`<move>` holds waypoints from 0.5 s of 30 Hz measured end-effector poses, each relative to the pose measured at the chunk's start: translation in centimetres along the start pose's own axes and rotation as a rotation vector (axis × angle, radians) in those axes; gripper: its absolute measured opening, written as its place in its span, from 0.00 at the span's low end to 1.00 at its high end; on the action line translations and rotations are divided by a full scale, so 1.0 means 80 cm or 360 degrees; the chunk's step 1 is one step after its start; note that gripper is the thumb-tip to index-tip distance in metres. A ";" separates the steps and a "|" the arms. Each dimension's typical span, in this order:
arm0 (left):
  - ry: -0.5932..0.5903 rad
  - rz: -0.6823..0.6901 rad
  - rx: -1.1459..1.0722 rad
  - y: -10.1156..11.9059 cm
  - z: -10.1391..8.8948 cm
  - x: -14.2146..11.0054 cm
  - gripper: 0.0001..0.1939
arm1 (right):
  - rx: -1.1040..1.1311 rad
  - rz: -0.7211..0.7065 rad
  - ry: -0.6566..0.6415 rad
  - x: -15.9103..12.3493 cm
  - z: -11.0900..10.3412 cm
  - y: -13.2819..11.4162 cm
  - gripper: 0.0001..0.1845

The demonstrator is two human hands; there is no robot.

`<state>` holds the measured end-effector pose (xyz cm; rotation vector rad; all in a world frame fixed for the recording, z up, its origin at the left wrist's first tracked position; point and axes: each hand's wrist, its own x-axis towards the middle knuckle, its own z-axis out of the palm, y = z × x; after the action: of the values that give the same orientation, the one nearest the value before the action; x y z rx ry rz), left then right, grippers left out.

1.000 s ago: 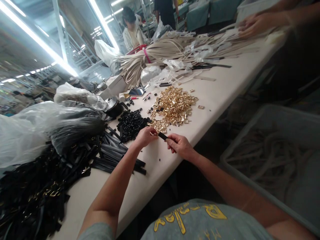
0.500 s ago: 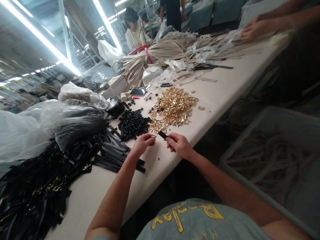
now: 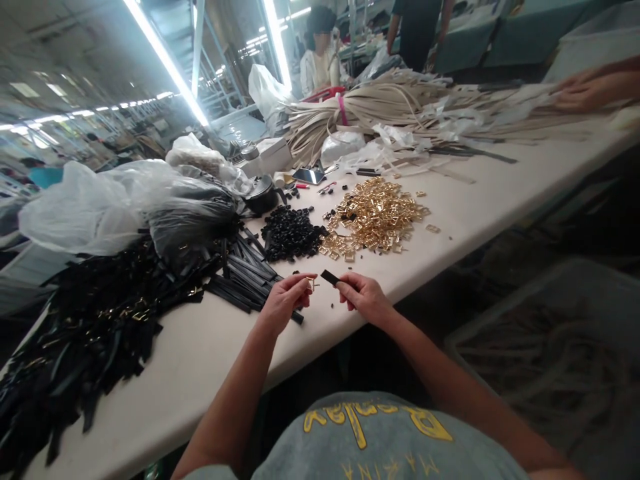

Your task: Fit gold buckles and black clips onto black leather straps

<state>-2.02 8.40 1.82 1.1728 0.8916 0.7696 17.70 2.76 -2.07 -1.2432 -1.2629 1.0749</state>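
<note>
Between the thumb and fingers of my left hand (image 3: 283, 301) is a small gold buckle (image 3: 312, 283), its prong sticking out to the right. My right hand (image 3: 367, 298) pinches a short black strap (image 3: 329, 277), whose free end points up and left toward the buckle. A small gap separates strap and buckle. Just beyond my hands lie a heap of gold buckles (image 3: 383, 212) and a heap of small black loops (image 3: 290, 233). Black strips (image 3: 245, 277) lie beside my left hand, partly hidden by it.
Black straps with gold buckles (image 3: 100, 320) pile up at the left, below plastic bags (image 3: 100, 207). A phone (image 3: 309, 175) and a black pot (image 3: 261, 195) stand farther back. Beige straps (image 3: 380, 107) cover the table's far side. Another person's hands (image 3: 590, 90) work at right.
The camera view has turned left, so the table's contents appear farther right. The buckle in my left hand now shows its prong outward. Both hands keep their hold.
</note>
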 end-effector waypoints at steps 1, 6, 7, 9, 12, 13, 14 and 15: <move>-0.0004 0.0001 -0.0011 0.001 0.000 -0.004 0.21 | -0.0040 -0.0027 -0.0051 -0.001 0.004 -0.003 0.15; 0.0005 0.0063 0.0141 0.008 -0.007 -0.014 0.22 | -0.0124 -0.0124 -0.0251 -0.002 0.021 -0.010 0.14; 0.0008 0.0077 0.0171 0.010 -0.008 -0.015 0.22 | -0.0099 -0.0123 -0.0275 -0.002 0.023 -0.011 0.14; 0.0004 0.0076 0.0168 0.014 -0.012 -0.019 0.22 | -0.0024 -0.0108 -0.0331 -0.002 0.026 -0.011 0.15; -0.0036 0.0024 0.0044 0.019 -0.018 -0.025 0.22 | 0.0111 -0.0071 -0.0446 -0.004 0.029 -0.010 0.17; -0.0058 0.0004 0.0006 0.020 -0.020 -0.027 0.22 | 0.0151 -0.0060 -0.0474 -0.005 0.031 -0.009 0.18; -0.0078 -0.0016 -0.0017 0.021 -0.021 -0.029 0.22 | 0.0183 -0.0052 -0.0489 -0.006 0.032 -0.008 0.18; -0.0096 -0.0033 -0.0023 0.022 -0.022 -0.031 0.22 | 0.0205 -0.0046 -0.0496 -0.007 0.033 -0.008 0.18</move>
<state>-4.77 7.41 3.70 1.1664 0.8459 0.7189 14.96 2.35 -1.71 -0.9827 -1.4142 1.3442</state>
